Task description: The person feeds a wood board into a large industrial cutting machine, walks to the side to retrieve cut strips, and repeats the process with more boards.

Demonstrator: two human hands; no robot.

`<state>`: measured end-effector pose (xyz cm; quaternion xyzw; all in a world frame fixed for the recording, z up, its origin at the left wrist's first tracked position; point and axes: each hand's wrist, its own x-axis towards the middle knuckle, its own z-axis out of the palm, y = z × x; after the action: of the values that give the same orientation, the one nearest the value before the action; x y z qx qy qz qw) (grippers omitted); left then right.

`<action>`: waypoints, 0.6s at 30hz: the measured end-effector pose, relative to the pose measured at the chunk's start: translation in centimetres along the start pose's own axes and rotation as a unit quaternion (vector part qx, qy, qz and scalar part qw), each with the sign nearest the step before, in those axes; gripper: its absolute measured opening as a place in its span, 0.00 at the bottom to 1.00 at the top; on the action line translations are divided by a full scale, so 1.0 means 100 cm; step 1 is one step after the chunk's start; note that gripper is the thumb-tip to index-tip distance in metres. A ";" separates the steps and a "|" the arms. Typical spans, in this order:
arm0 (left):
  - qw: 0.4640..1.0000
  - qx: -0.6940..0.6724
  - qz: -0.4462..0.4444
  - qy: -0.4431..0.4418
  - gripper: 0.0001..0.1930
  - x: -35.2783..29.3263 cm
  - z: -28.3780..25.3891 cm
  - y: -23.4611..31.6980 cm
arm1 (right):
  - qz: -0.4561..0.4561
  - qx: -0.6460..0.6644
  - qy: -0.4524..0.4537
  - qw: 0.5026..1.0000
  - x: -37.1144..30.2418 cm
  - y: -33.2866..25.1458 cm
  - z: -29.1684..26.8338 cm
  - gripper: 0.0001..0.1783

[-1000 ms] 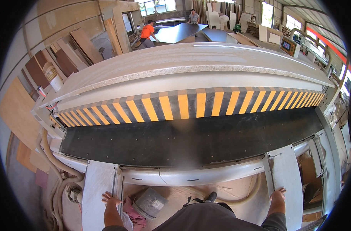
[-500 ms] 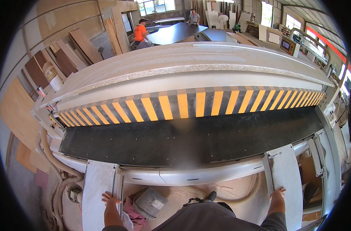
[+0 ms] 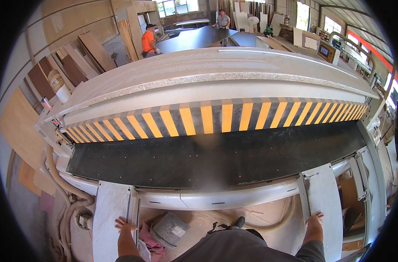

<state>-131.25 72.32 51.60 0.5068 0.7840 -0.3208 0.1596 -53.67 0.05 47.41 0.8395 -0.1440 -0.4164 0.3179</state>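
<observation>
My left hand (image 3: 125, 224) rests with spread fingers on the pale support table (image 3: 108, 205) at the left front of a large machine. Over on the right, my right hand (image 3: 314, 218) lies on the inner edge of a matching support table (image 3: 325, 196), its fingers outstretched. Neither hand holds anything. Beyond both hands runs the machine's black bed (image 3: 164, 161), dotted with small round marks. Above the bed a long beam (image 3: 205, 118) with yellow and black stripes spans the whole width.
A grey bucket (image 3: 169, 229) sits on the dusty floor between the tables, beside a pinkish cloth (image 3: 151, 244). Ribbed hoses (image 3: 61, 183) hang at left. Behind the machine, a person in orange (image 3: 148, 42) and another person (image 3: 223, 20) stand at a dark panel (image 3: 194, 38).
The person in orange has shifted left, and the dark panel between the two people has moved left. The other person has come a little nearer. My hands have stayed put.
</observation>
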 end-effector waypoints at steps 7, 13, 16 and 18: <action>1.000 0.002 -0.008 0.007 0.82 0.005 0.002 -0.001 | 0.000 -0.042 -0.041 0.998 -0.012 0.001 -0.007 0.77; 1.000 0.017 -0.006 0.011 0.82 0.016 0.006 -0.001 | 0.001 -0.035 -0.036 0.999 -0.001 0.000 -0.004 0.77; 1.000 0.017 -0.007 0.012 0.81 0.018 0.008 -0.003 | -0.005 -0.017 -0.020 1.000 -0.006 0.000 -0.002 0.72; 1.000 0.009 -0.004 0.012 0.81 0.017 0.008 -0.001 | -0.006 -0.007 -0.001 1.000 -0.011 0.001 0.000 0.68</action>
<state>-132.10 72.97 50.09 0.5090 0.7849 -0.3226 0.1438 -54.34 0.55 48.14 0.8374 -0.1366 -0.4203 0.3215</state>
